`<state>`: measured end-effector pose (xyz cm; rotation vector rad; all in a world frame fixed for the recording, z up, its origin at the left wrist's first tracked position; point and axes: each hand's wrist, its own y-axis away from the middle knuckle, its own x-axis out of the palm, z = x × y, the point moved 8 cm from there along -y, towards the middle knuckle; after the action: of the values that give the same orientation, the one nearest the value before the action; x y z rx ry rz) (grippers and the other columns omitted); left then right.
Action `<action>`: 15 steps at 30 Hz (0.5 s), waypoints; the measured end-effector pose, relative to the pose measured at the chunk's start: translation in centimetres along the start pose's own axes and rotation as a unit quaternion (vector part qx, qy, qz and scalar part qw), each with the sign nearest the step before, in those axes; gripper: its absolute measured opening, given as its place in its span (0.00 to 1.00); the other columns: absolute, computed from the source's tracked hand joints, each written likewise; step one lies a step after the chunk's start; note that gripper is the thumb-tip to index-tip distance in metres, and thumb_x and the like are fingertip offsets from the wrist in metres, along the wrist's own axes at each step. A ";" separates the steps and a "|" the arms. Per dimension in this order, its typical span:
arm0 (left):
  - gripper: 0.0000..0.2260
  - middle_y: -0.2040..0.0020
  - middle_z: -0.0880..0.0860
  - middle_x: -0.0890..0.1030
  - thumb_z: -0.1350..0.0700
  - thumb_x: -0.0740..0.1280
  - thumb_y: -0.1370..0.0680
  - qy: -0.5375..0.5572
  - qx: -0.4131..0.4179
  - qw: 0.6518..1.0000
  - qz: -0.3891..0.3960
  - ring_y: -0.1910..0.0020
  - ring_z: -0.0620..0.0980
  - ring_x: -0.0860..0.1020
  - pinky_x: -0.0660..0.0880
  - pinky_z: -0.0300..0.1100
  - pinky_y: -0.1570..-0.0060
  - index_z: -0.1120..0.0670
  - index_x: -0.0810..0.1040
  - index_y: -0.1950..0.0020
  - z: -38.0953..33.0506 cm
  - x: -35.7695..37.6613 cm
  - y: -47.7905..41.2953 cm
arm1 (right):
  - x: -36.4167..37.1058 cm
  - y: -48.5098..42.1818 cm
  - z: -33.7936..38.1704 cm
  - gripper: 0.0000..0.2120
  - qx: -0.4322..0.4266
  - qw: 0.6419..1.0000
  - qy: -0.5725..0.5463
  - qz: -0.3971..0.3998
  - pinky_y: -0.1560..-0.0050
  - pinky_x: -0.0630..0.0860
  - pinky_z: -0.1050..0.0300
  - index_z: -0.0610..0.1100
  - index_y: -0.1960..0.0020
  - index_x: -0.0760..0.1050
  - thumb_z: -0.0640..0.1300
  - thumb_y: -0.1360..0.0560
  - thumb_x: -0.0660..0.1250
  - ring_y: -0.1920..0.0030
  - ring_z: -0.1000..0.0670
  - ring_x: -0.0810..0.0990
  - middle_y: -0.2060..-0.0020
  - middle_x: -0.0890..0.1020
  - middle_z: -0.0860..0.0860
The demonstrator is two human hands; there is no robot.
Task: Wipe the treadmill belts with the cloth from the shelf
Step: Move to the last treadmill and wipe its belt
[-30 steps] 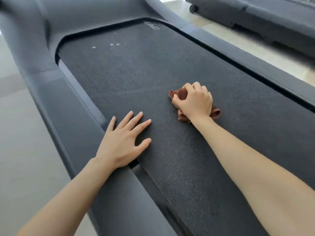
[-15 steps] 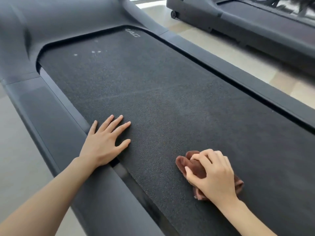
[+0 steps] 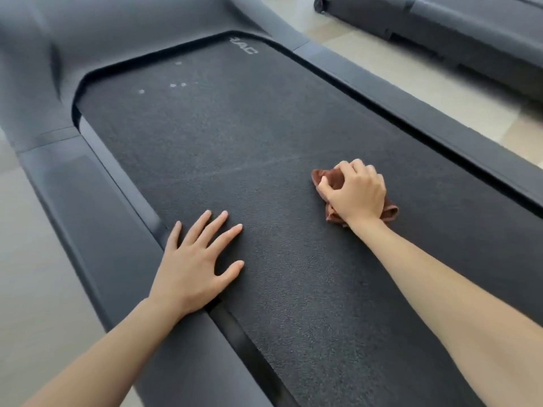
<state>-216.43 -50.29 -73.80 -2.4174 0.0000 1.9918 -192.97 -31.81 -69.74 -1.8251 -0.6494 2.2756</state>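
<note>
Looking down along a dark, grainy treadmill belt [image 3: 264,136]; the right hand [image 3: 355,195] is curled knuckles-up around a bunched brown cloth [image 3: 390,212] and presses it onto the belt's right half, probably so the wad cannot slip out during scrubbing; the left hand [image 3: 194,265] lies flat with fingers spread and holds nothing, its heel on the grey side rail [image 3: 97,207] and its fingertips on the belt, apparently bracing a forward lean; far up the belt a few pale specks [image 3: 176,83] sit near a faint logo [image 3: 244,47], seemingly not yet wiped; beyond the right rail lie beige floor tiles [image 3: 411,92]; a second treadmill [image 3: 455,33] stands well apart.
</note>
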 end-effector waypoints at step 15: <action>0.35 0.23 0.42 0.52 0.32 0.38 0.32 0.005 -0.002 0.999 0.033 0.24 0.45 0.46 0.43 0.55 0.27 0.37 0.55 0.25 -0.3 -0.4 0.2 | -4.0 8.8 4.8 0.16 -0.032 0.999 -0.042 0.005 0.56 0.68 0.50 0.46 0.56 0.77 0.58 0.31 0.61 0.58 0.41 0.75 0.59 0.77 0.47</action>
<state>-216.21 -50.50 -73.34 -2.4612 0.0790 2.0078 -195.31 -42.31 -69.07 -1.7710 -0.7349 2.3761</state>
